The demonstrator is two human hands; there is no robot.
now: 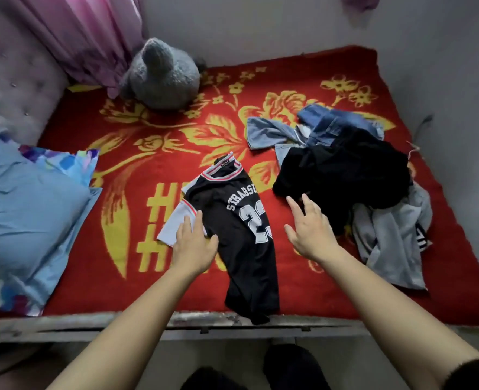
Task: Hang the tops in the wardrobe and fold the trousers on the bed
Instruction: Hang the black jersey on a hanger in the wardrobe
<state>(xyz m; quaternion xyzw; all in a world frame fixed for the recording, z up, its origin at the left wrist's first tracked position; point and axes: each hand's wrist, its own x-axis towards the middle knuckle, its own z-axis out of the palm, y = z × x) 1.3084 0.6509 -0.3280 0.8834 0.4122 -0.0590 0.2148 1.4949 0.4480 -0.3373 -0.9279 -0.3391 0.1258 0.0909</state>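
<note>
A black jersey top [241, 229] with white lettering, a white number and grey sleeves lies lengthways on the red bed [125, 288], its hem hanging over the front edge. My left hand [194, 246] rests flat on its grey left sleeve, fingers spread. My right hand [307, 226] hovers open just right of the jersey, fingertips near a black garment [342, 175]. That garment tops a heap with blue jeans [328, 125] behind it and a grey garment [393, 237] to its right.
A grey plush toy [162, 77] sits at the back of the bed below a pink curtain [92, 32]. Blue pillows [27, 215] lie at the left by the padded headboard [10, 88]. The bed's worn front rail [92, 325] runs below my arms.
</note>
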